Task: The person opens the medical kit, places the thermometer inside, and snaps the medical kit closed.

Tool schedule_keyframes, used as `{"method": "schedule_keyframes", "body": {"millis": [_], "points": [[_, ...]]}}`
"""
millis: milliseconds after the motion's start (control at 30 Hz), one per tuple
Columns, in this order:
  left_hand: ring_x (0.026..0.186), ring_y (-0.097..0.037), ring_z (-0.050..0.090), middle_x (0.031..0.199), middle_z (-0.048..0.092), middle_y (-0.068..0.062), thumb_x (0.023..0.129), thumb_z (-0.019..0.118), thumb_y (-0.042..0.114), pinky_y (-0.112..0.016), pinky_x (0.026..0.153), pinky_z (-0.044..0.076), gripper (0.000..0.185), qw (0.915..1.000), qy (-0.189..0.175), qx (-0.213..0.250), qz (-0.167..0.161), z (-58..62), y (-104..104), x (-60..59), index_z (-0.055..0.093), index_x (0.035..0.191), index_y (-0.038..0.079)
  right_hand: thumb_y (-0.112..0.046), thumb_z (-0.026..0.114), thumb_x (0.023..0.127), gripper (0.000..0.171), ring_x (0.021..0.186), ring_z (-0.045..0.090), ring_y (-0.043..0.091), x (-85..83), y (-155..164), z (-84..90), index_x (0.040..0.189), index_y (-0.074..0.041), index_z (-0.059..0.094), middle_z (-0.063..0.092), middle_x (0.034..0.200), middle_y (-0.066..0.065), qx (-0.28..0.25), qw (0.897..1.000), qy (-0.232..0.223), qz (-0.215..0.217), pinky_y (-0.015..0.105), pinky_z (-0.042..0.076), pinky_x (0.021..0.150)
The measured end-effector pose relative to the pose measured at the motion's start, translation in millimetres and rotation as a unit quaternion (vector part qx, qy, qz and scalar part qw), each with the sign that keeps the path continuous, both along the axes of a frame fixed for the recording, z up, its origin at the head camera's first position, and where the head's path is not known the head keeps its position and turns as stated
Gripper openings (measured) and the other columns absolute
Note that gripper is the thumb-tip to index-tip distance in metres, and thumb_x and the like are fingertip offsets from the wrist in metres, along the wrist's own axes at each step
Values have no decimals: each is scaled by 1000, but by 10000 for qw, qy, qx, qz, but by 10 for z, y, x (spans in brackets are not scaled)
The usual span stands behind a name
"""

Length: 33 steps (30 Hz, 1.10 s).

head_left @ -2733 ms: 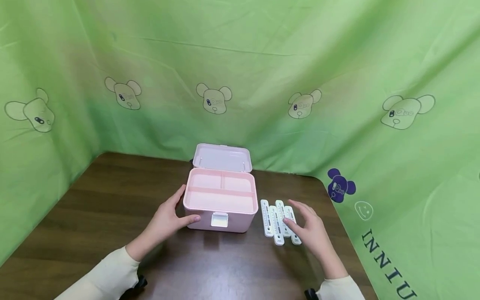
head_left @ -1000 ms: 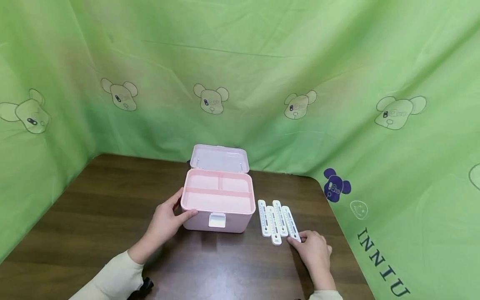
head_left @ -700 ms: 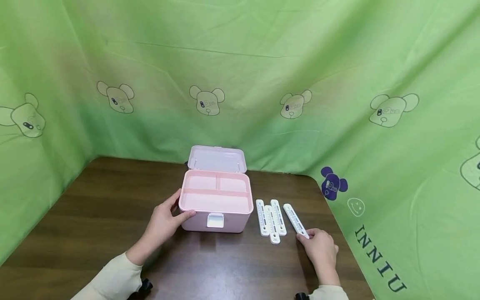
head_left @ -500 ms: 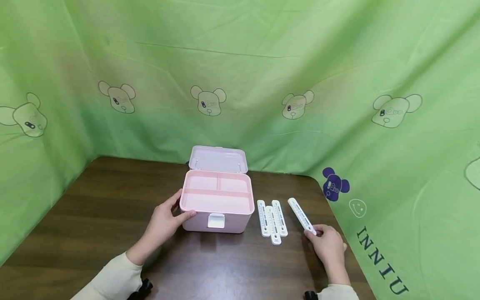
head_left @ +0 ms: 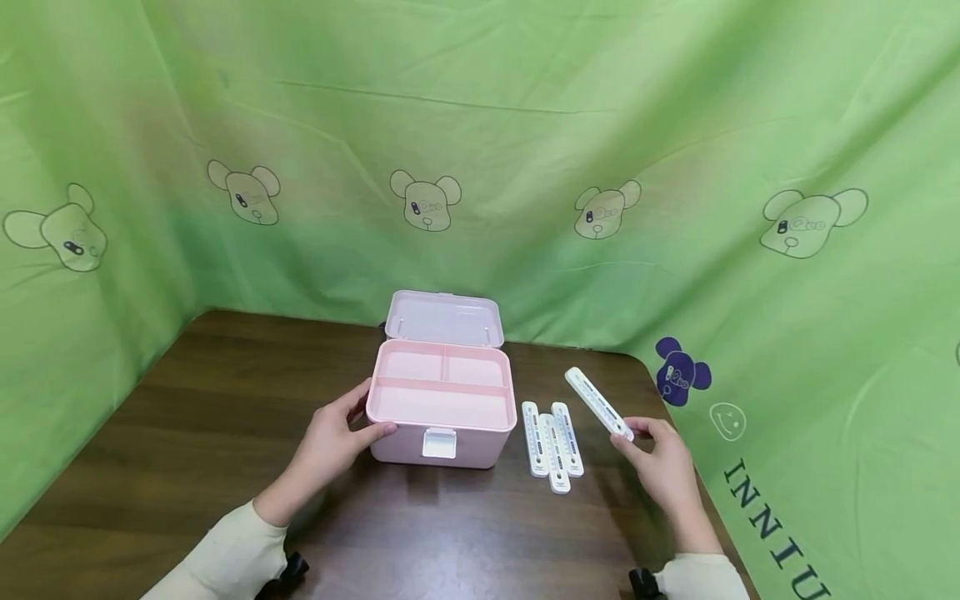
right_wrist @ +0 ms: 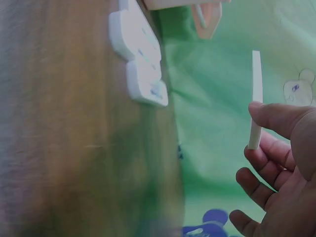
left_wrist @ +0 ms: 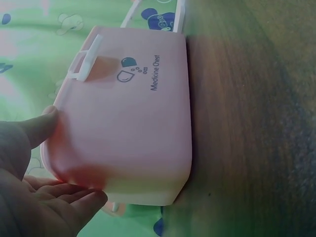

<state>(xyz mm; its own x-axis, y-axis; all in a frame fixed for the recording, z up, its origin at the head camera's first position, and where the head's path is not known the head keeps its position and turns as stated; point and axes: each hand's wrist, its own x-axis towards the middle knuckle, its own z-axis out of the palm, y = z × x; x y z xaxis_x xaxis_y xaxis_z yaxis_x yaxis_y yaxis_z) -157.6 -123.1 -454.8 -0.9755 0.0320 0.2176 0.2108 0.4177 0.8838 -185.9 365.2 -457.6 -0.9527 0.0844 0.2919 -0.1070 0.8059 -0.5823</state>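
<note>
A pink medicine box [head_left: 472,446], printed "Medicine Chest" in the left wrist view, stands with its lid [head_left: 446,321] up and a divided tray [head_left: 442,404] inside. My left hand [head_left: 330,442] grips its front left corner, thumb on the front, fingers along the side. Between thumb and fingers, my right hand [head_left: 663,462] pinches the lower end of a white wall thermometer [head_left: 600,404], held tilted in the air, as the right wrist view shows edge-on [right_wrist: 256,84]. Three similar thermometers [head_left: 555,450] lie side by side on the table, left of that hand.
The dark wooden table [head_left: 225,400] carries the box near its back edge. Close behind and to the right hangs a green curtain [head_left: 525,100] printed with bear heads. A white latch [head_left: 439,443] sits on the box's front.
My right hand has taken hold of the rightmost thermometer, drawn it away to the right from the other three and raised it off the table. My left hand stays on the box.
</note>
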Motion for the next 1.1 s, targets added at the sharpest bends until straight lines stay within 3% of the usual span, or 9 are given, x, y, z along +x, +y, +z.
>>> {"method": "schedule_keyframes", "body": {"millis": [267,433,833,1100], "points": [[132,-31,59,149,55,-16,83,87,33,-43,104,53,87,9999,-111,-8,-47,5,-6,-8,46,153,3,-22,81,89,32,103,58,23,-81,-131,278,115,-6,72,67,109,12,104,9979,301,566,34,41,86],[131,-32,60,148,56,-18,84,87,32,-43,104,53,86,10000,-43,-43,-66,-4,-6,-9,46,153,1,-24,82,89,30,106,57,20,-124,-201,446,114,-10,73,69,111,7,222,9926,406,1127,36,41,93],[131,-32,59,148,55,-18,84,86,35,-45,105,53,86,9995,70,-310,-22,19,-18,9,46,152,1,-16,85,83,28,109,59,23,-240,-513,810,108,-15,74,71,108,-2,1007,9656,381,2365,50,43,99],[131,-31,60,148,55,-17,84,86,35,-45,103,54,86,9993,129,-355,-1,31,-12,12,46,153,2,-19,86,83,25,109,59,23,-304,-730,995,105,-18,74,70,107,-5,1498,9466,359,2832,47,37,97]]}}
